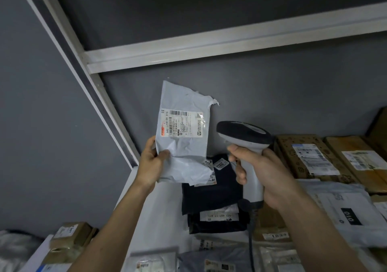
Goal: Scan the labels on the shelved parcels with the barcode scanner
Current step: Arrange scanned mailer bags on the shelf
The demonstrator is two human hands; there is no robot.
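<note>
My left hand (151, 162) holds a crumpled grey-white plastic mailer (184, 144) upright by its lower left edge, thumb on the front. Its white shipping label (181, 124) with a barcode faces me. My right hand (261, 173) grips the handle of a white and black barcode scanner (244, 137), just right of the mailer, its head level with the label. The scanner's cable hangs down from the handle base.
Dark mailers (211, 188) with labels lie on the white shelf (155, 215) below the hands. Brown cardboard boxes (307, 156) and grey mailers (345, 213) fill the right side. More parcels sit at the front and lower left. A white shelf beam (209, 49) runs overhead.
</note>
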